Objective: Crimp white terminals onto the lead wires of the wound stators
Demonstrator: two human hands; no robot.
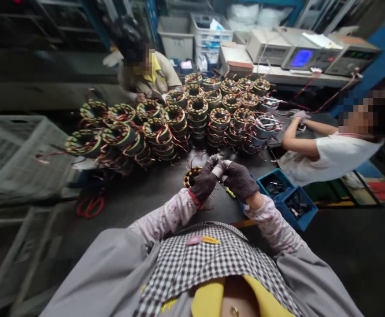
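A wound motor stator (pixel 190 177) with copper-coloured coils and loose wire leads lies on the dark table in front of me, partly covered by my left hand. My left hand (pixel 206 179), in a dark glove with pale fingertips, reaches over it with its fingers pinched together. From the right, my gloved right hand (pixel 240 178) meets it, fingertips closed against those of the left. What lies between the fingertips is too small to make out; thin wire leads stick out around them. Just under my right hand is a yellow-handled tool (pixel 230 192).
Stacked stators (pixel 197 108) fill the far side of the table. Two blue bins (pixel 296 207) with dark small parts stand at right. Red-handled scissors (pixel 90 207) lie at left. One co-worker (pixel 159 72) sits opposite, another (pixel 334 154) at right. Grey crates (pixel 24 145) stand at left.
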